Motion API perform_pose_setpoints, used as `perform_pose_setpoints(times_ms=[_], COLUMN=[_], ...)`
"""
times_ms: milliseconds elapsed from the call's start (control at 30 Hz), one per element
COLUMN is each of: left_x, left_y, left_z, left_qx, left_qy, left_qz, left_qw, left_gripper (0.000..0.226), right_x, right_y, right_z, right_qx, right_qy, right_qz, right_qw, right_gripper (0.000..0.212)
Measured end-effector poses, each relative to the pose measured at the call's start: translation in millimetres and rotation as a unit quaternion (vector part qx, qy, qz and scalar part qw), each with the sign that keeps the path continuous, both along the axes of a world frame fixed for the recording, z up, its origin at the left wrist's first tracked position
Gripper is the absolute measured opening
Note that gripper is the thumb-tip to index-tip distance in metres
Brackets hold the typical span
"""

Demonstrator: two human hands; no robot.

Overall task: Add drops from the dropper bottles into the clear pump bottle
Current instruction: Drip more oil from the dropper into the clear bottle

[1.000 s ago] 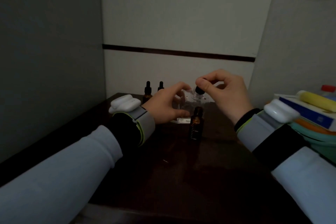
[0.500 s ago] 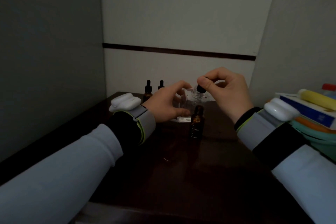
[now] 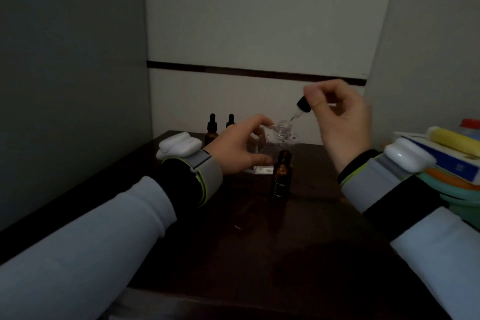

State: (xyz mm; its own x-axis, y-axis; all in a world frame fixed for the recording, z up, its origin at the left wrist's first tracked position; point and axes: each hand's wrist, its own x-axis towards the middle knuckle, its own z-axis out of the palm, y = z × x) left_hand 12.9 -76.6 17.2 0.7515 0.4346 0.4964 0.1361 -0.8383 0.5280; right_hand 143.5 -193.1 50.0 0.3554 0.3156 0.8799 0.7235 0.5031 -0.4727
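Observation:
The clear pump bottle (image 3: pixel 281 138) stands uncapped at the back of the dark table (image 3: pixel 259 241). My left hand (image 3: pixel 239 147) curls round its left side and holds it. My right hand (image 3: pixel 340 117) is raised above and to the right, pinching a black dropper (image 3: pixel 302 106) whose glass tip slants down toward the bottle's open neck. An amber dropper bottle (image 3: pixel 281 176) without its cap stands in front of the clear bottle. Two capped amber dropper bottles (image 3: pixel 212 127) (image 3: pixel 230 120) stand behind my left hand by the wall.
A small white piece (image 3: pixel 262 169) lies on the table beside the open amber bottle. A stack of books and coloured items with a yellow tube (image 3: pixel 452 141) fills the right edge. Walls close in at the left and back.
My right hand has lifted the dropper up and to the right, away from the clear bottle's neck, and tilted it. My left hand has stayed on the clear bottle.

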Motion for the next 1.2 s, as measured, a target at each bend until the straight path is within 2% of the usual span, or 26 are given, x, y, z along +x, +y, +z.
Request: perform_pose_setpoints(times_ms=[100,300,433,1100,1200], left_x=[0,0,-1,0,0], left_y=[0,-1,-1,1,0], left_z=[0,0,0,0,0], left_qx=[-0.002,-0.002,-0.003,-0.006,-0.007], left_qy=[0.005,0.002,-0.001,0.0,0.001], left_qz=[0.0,0.003,0.002,-0.003,-0.001], left_qw=[1.0,1.0,1.0,1.0,1.0], left_gripper=[0.058,0.059,0.058,0.054,0.056], right_x=[3,-1,-2,-3,-4], right_y=[-7,-9,-7,-5,-7], right_z=[8,7,5,0,2], right_qx=[0.044,-0.036,-0.056,-0.099,-0.074], right_qy=[0.022,-0.005,-0.006,-0.03,-0.035], right_qz=[0.012,0.057,0.077,0.057,0.049], right_qw=[0.999,0.998,0.995,0.993,0.995], right_gripper=[0.016,0.016,0.013,0.013,0.015])
